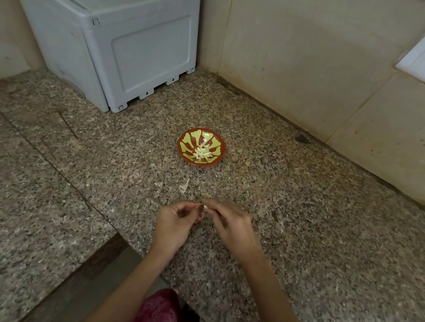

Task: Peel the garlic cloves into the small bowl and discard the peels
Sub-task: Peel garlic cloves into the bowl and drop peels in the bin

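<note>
Cloves (pixel 201 152) lie in the small bowl (pixel 218 145) on the counter (pixel 304 223), box (pixel 109 32) behind left, peel scrap (pixel 184 185) in front

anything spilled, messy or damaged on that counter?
Minor only. Garlic peel scraps lie loose on the counter just in front of the small bowl, not yet discarded. A dark spot sits by the wall base; chip or debris, cannot tell. The bowl stands upright with its peeled cloves inside.
</note>
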